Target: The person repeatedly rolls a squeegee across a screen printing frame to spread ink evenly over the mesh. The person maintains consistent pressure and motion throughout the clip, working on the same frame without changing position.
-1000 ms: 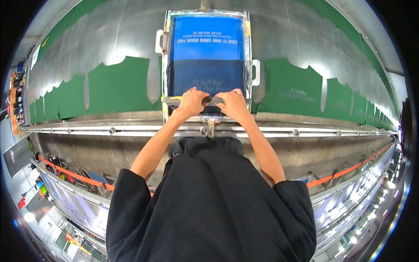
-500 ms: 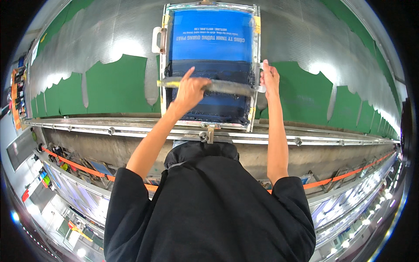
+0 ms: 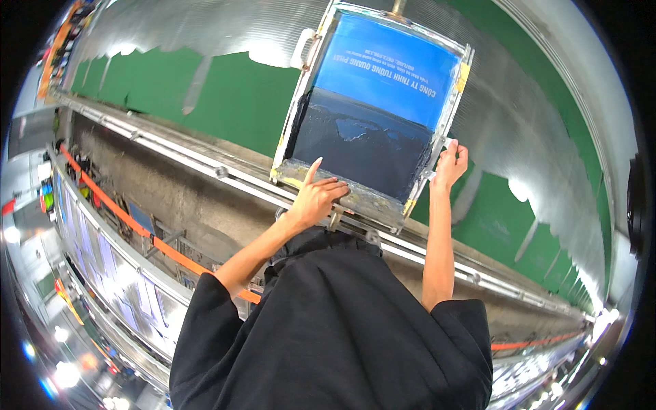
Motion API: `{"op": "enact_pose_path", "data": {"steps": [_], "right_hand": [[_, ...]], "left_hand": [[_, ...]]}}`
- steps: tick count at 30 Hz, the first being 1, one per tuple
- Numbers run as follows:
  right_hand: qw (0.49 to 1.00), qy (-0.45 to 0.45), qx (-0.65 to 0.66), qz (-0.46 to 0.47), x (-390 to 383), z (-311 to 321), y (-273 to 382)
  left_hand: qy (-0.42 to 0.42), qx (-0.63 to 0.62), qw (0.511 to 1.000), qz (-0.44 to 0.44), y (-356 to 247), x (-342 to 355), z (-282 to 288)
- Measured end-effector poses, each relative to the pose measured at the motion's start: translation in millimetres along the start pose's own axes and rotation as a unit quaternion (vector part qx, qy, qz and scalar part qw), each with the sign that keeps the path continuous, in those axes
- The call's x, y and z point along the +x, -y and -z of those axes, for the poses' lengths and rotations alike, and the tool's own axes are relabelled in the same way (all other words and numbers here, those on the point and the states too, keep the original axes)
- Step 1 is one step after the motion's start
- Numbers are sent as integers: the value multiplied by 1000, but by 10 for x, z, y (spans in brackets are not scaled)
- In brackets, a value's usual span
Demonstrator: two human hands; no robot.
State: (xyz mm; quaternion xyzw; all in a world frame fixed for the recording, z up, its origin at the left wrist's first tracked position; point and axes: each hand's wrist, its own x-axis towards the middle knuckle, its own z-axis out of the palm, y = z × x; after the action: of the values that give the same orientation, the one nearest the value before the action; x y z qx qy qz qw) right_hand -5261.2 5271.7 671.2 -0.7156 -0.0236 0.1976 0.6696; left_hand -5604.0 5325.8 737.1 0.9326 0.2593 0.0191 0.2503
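Note:
A screen-printing frame [image 3: 285,139] with a metal rim lies tilted on the long table. Its mesh [image 3: 389,58] is bright blue with pale lettering at the far part, and dark ink [image 3: 355,154] covers the near part. Along the near rim rests a squeegee [image 3: 372,207], a long bar stained with ink and yellow. My left hand [image 3: 316,201] is closed over the squeegee's left half, one finger sticking up. At the frame's right side, my right hand [image 3: 451,166] grips a pale side handle [image 3: 433,162]. Another white handle [image 3: 301,49] sits on the left side.
The long table has a green surface [image 3: 242,96] partly covered by shiny grey coating [image 3: 205,31] with a ragged edge. A metal rail [image 3: 157,147] runs along its near edge. Behind me are an orange band [image 3: 116,212] and another long bright table [image 3: 102,253].
My left hand has drawn the squeegee toward me, from mid-mesh to the near rim, leaving dark ink behind it. My right hand stays on the handle. The view has turned.

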Motion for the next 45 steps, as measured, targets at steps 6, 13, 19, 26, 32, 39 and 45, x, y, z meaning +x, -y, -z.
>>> {"op": "enact_pose_path", "data": {"steps": [6, 13, 19, 26, 32, 39, 45], "right_hand": [[999, 23, 47, -9, -879, -1710, -648], [988, -40, -129, 69, -1279, -2864, -949], [951, -31, -285, 112, -1147, -2782, -1097], [873, 199, -399, 197, -2310, -2955, 295], [720, 381, -535, 224, -3402, -2403, -390], [728, 369, -548, 182, -2408, -3074, 90], [735, 326, -551, 223, -1567, -3530, 148]], "left_hand": [[9, 43, 999, 30, 1670, -621, 832], [8, 38, 999, 14, 2729, -936, 1383], [113, 21, 993, -9, 2860, -779, 1532], [133, 82, 988, -8, 3712, -793, 2160], [65, 110, 992, -13, 3864, -1162, 1837], [231, 141, 962, 28, 3966, 212, 2466], [188, 152, 970, 9, 4185, 1090, 2577]]}}
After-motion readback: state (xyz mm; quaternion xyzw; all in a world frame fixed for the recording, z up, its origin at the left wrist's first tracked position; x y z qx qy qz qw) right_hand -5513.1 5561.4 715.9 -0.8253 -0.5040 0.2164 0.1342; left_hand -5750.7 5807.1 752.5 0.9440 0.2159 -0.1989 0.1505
